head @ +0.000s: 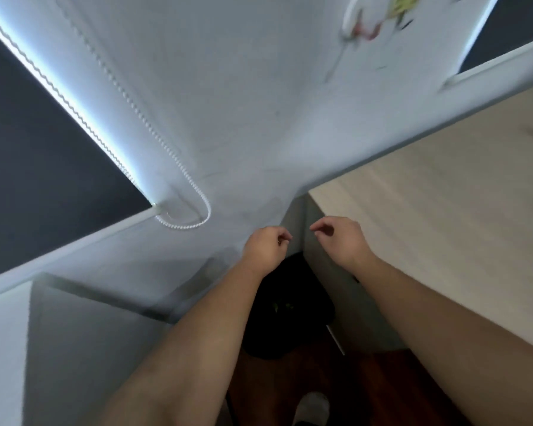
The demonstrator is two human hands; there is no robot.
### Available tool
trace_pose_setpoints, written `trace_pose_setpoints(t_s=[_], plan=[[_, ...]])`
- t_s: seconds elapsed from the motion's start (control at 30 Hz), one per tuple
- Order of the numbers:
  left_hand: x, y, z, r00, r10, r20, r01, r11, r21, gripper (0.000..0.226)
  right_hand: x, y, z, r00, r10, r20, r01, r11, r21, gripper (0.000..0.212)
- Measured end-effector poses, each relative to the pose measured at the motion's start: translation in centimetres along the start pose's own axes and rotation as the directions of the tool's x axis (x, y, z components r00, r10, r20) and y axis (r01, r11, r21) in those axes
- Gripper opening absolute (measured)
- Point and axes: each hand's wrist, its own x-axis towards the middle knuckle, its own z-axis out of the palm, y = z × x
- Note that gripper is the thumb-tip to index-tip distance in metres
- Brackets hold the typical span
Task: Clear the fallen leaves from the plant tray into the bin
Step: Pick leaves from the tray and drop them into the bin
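Note:
Both of my bare arms reach forward over a black bin (293, 327) that stands on the floor in the gap between the white wall and the table. Faint greenish bits lie inside the bin. My left hand (266, 244) hovers above the bin's far rim with its fingers curled in, and nothing shows in it. My right hand (340, 238) hangs just to the right, beside the table's corner, its fingers loosely bent and apart, holding nothing. No plant tray is in view.
A pale wooden table (437, 210) fills the right side. A dark window blind (43, 155) with a white bead cord (182, 192) is at the left. A blurred yellow-green plant (403, 7) shows at the top. The floor (382, 395) is reddish brown.

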Motion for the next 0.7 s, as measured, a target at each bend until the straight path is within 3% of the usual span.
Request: trace_pose_setpoints(t_s=[0.23, 0.43, 0.57, 0.7], plan=[[-1.3, 14.7, 2.4, 0.935, 0.335, 0.113, -0.342, 0.938, 0.052, 0.015, -8.2, 5.0, -11.9, 0.960, 0.125, -0.251, -0.111, 0.991, 0.068, 0.016], [-5.5, 26.5, 9.6, 0.733, 0.598, 0.324, -0.645, 0.762, 0.053, 0.016, -18.6, 12.7, -18.8, 0.857, 0.303, -0.418, -0.301, 0.951, 0.071, 0.017], [-8.2, 31.2, 14.4, 0.557, 0.676, 0.483, -0.808, 0.576, 0.125, 0.027, -24.6, 16.8, -20.5, 0.769, 0.408, -0.492, -0.419, 0.903, 0.094, 0.015], [-10.4, 33.5, 17.9, 0.434, 0.709, 0.556, -0.886, 0.446, 0.123, 0.039, -28.8, 20.0, -20.9, 0.704, 0.504, -0.500, -0.531, 0.842, 0.100, 0.021]])
